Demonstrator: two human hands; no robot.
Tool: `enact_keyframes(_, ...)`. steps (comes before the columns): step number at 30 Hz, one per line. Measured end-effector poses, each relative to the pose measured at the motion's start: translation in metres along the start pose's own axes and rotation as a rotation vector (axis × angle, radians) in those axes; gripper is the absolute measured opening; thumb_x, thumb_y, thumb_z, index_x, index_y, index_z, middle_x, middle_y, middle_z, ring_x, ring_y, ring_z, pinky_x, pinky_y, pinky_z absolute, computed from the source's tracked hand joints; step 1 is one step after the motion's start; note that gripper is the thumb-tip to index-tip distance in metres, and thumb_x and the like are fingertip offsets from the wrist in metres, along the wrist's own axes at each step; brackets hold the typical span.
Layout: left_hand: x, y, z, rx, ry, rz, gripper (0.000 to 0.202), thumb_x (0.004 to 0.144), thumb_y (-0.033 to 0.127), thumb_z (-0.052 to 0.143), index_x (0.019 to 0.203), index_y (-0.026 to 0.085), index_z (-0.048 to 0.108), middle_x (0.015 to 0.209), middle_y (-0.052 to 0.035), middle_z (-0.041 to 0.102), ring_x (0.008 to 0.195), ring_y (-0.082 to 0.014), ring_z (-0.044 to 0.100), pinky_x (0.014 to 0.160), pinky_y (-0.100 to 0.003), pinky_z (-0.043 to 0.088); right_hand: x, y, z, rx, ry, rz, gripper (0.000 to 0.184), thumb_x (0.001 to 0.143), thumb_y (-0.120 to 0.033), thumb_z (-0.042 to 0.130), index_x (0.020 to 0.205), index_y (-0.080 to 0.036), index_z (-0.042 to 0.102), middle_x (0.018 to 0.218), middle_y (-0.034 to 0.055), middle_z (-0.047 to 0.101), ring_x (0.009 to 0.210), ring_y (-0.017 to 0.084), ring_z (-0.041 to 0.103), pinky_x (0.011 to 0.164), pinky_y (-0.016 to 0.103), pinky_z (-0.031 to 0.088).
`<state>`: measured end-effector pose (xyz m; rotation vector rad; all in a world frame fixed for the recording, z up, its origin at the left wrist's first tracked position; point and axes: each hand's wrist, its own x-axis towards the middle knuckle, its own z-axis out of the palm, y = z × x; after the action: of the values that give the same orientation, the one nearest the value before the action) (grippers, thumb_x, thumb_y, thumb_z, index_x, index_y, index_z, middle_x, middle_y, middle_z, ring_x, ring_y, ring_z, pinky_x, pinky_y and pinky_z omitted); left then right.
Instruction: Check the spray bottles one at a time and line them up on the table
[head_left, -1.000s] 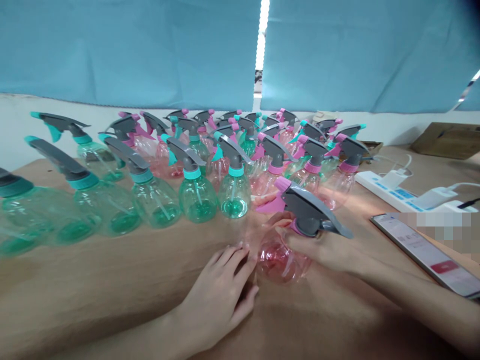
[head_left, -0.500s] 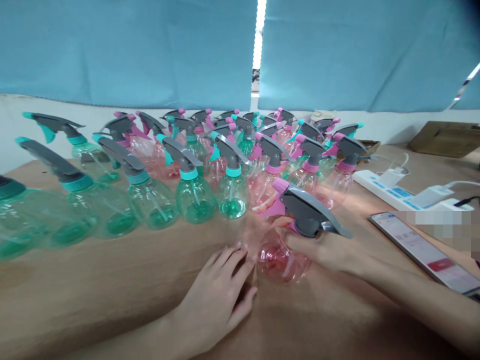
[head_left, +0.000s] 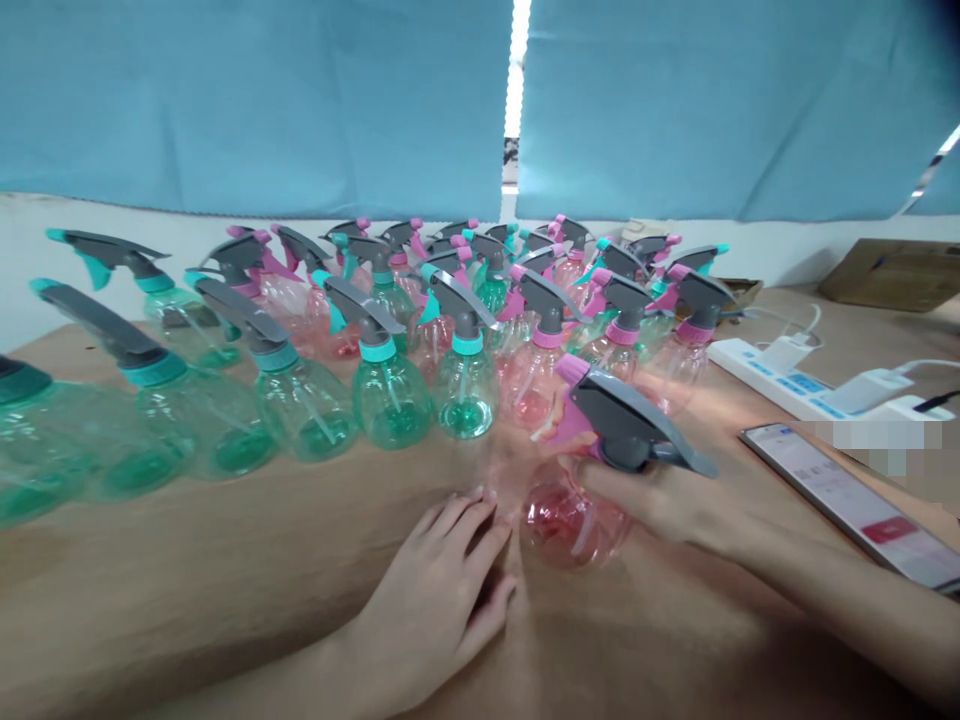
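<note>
My right hand (head_left: pixel 660 500) is wrapped round the neck of a pink spray bottle (head_left: pixel 574 525) with a grey trigger head (head_left: pixel 626 425) and a pink nozzle. The bottle stands on the brown table (head_left: pixel 225 560) in front of me. Just left of the bottle's base, my left hand (head_left: pixel 442 590) rests on the table with its fingers stretched out and close together, holding nothing. Behind them stand several green spray bottles (head_left: pixel 390 385) and pink spray bottles (head_left: pixel 622 335), all with grey trigger heads.
A phone (head_left: pixel 855 505) with a lit screen lies on the table at the right. Behind it is a white power strip (head_left: pixel 787 385) with chargers plugged in. A cardboard box (head_left: pixel 892 275) sits far right. Blue curtains (head_left: pixel 262 100) hang behind.
The pink bottle in my right hand has shifted slightly to the right and its trigger head has lifted a little. My left hand has stayed put.
</note>
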<state>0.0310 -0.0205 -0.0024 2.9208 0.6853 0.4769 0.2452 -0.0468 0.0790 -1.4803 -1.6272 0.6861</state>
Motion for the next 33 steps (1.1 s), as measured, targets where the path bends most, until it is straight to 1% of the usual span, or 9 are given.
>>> enact_keyframes(3,0.000,0.001,-0.001,-0.005,0.004,-0.001,0.034,0.093,0.023,0.049,0.124,0.013,0.059,0.128,-0.0151,0.062,0.119,-0.0299,0.056,0.099,-0.047,0.048,0.000,0.005,0.001,0.003,0.001,-0.004,0.027,0.069,-0.030,0.054,0.052,-0.024,0.033,0.047,-0.0044,0.031,0.043,0.010,0.031,0.036,0.023,0.031)
enact_keyframes(6,0.001,0.001,-0.001,-0.009,0.010,0.002,0.035,0.091,0.021,0.050,0.124,0.012,0.058,0.127,-0.0155,0.062,0.118,-0.0303,0.056,0.097,-0.046,0.049,0.000,0.012,0.002,0.016,0.022,-0.051,0.015,0.074,-0.028,0.057,0.061,-0.024,0.049,0.053,-0.0028,0.045,0.052,0.015,0.048,0.048,0.027,0.047)
enact_keyframes(9,0.002,0.001,-0.001,-0.021,0.016,-0.002,0.035,0.091,0.020,0.050,0.124,0.014,0.057,0.126,-0.0145,0.062,0.117,-0.0299,0.057,0.096,-0.046,0.050,0.000,0.014,0.003,0.027,0.012,-0.078,0.009,0.077,-0.028,0.059,0.068,-0.025,0.058,0.054,-0.0025,0.050,0.058,0.017,0.056,0.058,0.031,0.055)
enact_keyframes(12,0.003,0.000,0.000,-0.028,0.013,-0.005,0.035,0.090,0.020,0.052,0.125,0.014,0.057,0.125,-0.0142,0.062,0.116,-0.0298,0.057,0.096,-0.046,0.050,0.002,0.010,0.002,0.041,0.001,-0.091,0.009,0.079,-0.028,0.058,0.072,-0.025,0.063,0.056,-0.0015,0.056,0.063,0.019,0.061,0.062,0.034,0.057)
enact_keyframes(15,0.003,0.000,0.000,-0.033,0.010,0.005,0.036,0.090,0.020,0.052,0.125,0.014,0.057,0.124,-0.0143,0.062,0.116,-0.0298,0.057,0.096,-0.046,0.051,0.003,0.008,0.002,0.081,-0.007,-0.095,0.010,0.079,-0.028,0.058,0.070,-0.024,0.061,0.063,-0.0001,0.062,0.066,0.019,0.064,0.067,0.035,0.058)
enact_keyframes(22,0.002,0.000,0.000,-0.018,-0.001,0.010,0.035,0.090,0.020,0.052,0.124,0.012,0.058,0.125,-0.0147,0.062,0.116,-0.0300,0.056,0.096,-0.046,0.050,0.003,0.016,0.004,0.110,0.010,-0.027,0.008,0.076,-0.030,0.058,0.075,-0.023,0.062,0.077,0.0045,0.071,0.073,0.023,0.071,0.073,0.040,0.061)
enact_keyframes(25,0.002,0.000,-0.001,-0.014,-0.003,0.004,0.036,0.090,0.020,0.053,0.125,0.012,0.058,0.126,-0.0146,0.062,0.117,-0.0297,0.056,0.097,-0.046,0.050,0.003,0.016,0.004,0.097,-0.002,-0.024,0.010,0.078,-0.031,0.058,0.074,-0.023,0.063,0.083,0.0054,0.072,0.075,0.022,0.071,0.072,0.038,0.061)
enact_keyframes(30,0.001,0.000,-0.001,-0.016,-0.014,0.011,0.039,0.090,0.019,0.054,0.127,0.011,0.056,0.126,-0.0153,0.061,0.117,-0.0307,0.055,0.097,-0.047,0.050,0.003,0.014,0.004,0.062,-0.007,0.006,0.016,0.078,-0.035,0.056,0.068,-0.023,0.059,0.081,0.0063,0.072,0.075,0.023,0.071,0.074,0.042,0.060)
enact_keyframes(33,0.003,0.001,-0.001,-0.022,-0.023,0.012,0.039,0.089,0.018,0.055,0.127,0.010,0.056,0.127,-0.0163,0.060,0.117,-0.0316,0.055,0.097,-0.048,0.050,0.003,0.014,0.006,0.081,-0.030,0.026,0.014,0.078,-0.035,0.055,0.073,-0.023,0.059,0.084,0.0069,0.072,0.079,0.025,0.071,0.076,0.043,0.060)
